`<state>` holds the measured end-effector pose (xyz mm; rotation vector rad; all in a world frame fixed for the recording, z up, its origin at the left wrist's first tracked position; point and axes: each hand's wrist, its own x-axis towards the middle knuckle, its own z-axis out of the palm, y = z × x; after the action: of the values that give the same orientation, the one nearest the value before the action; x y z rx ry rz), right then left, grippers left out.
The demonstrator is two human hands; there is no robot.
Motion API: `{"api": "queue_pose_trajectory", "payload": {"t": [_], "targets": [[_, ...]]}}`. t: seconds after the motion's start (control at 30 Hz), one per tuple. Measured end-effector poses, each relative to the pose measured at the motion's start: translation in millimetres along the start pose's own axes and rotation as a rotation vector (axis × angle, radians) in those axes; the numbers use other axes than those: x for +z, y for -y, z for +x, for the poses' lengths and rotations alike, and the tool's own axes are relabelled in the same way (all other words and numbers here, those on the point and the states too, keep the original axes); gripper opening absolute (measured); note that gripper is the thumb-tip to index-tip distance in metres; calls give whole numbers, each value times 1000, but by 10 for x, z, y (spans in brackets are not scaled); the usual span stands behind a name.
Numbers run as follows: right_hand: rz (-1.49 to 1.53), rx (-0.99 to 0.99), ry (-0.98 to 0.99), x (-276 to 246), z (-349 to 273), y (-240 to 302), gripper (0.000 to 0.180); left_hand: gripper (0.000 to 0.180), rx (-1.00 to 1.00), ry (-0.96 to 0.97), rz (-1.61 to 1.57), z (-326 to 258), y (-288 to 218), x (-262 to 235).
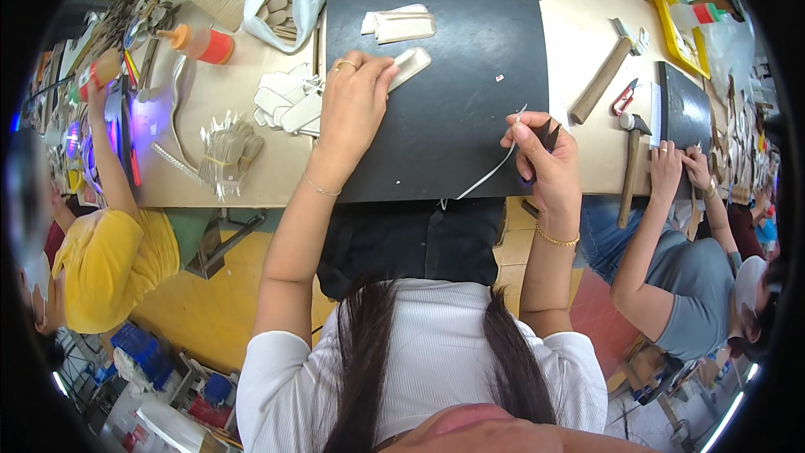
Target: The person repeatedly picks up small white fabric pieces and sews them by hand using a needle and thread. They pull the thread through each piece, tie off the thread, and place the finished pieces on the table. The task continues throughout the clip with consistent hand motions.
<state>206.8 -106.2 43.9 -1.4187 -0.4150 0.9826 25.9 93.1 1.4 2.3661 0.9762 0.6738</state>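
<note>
Looking down from the head camera, I see my own dark hair and white ribbed top nearest the lens, with both bare forearms reaching up toward a pale wooden worktop [251, 176]. My right hand [543, 159] sits at the near edge of a black cutting mat [453, 117], fingers closed around a small dark tool and pinching a thin white strip [490, 172] that trails down toward the mat's near edge. My left hand [356, 101] lies further in, at the mat's left edge, fingers curled down onto a pale beige cut piece [409, 65] lying on the mat. Beyond it, a small stack of similar beige pieces [401, 23] rests near the mat's far edge. Left of the mat lie more loose pale pieces [289, 101] and an orange glue bottle [201, 44]. To the right, a hammer [631, 168] lies on the worktop. Another person sits on each side, one in yellow, one in grey.
</note>
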Motion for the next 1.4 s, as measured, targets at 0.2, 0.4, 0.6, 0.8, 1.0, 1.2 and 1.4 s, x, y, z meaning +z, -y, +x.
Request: {"api": "queue_pose_trajectory", "payload": {"t": [0.2,0.4,0.6,0.8,1.0,1.2,1.4], "targets": [[-35,23,60,-43,-32,-37,18,19,183,-167,78,-18,-57,-113],[-70,40,126,-82,-47,-3,21,40,460,-67,112,-716,-356,-76],[-381,226,238,198,-41,-90,19,45,357,130,92,-1223,-361,14],[-593,166,246,519,118,-216,22,49,335,147,106,-1251,-349,29],[-881,132,310,640,230,-130,26,49,321,134,184,-1268,-351,19],[-875,160,362,638,313,-74,25,48,332,129,253,-1262,-343,14],[-844,212,392,625,361,-53,23,51,300,152,230,-1261,-339,4]]}}
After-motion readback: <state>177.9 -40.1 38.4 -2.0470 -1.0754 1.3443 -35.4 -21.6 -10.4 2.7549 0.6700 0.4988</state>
